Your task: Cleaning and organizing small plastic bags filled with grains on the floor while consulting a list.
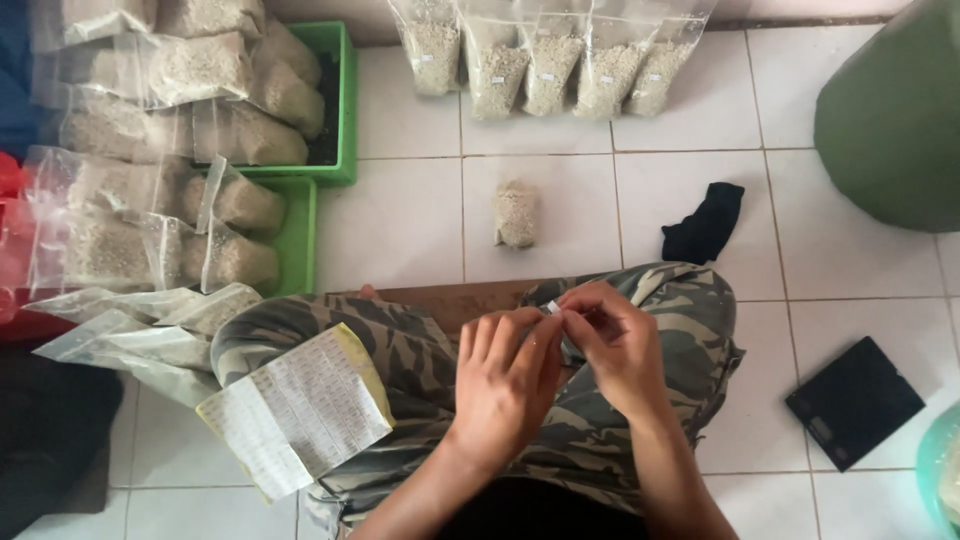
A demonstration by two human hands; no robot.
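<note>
My left hand [505,385] and my right hand [615,345] meet over my lap, above camouflage trousers [400,345]. Together their fingertips pinch a small white sticker [553,306]. A sheet of small printed labels [300,405] rests on my left thigh. On the tiled floor ahead of my knees lies one small clear bag of pale grain [516,212].
Green crates [340,110] at the left hold filled clear bags, with more bags piled beside them. Several filled bags [545,60] lean on the far wall. A black cloth [705,222], a black flat scale [853,400] and a large green sack [895,110] lie to the right.
</note>
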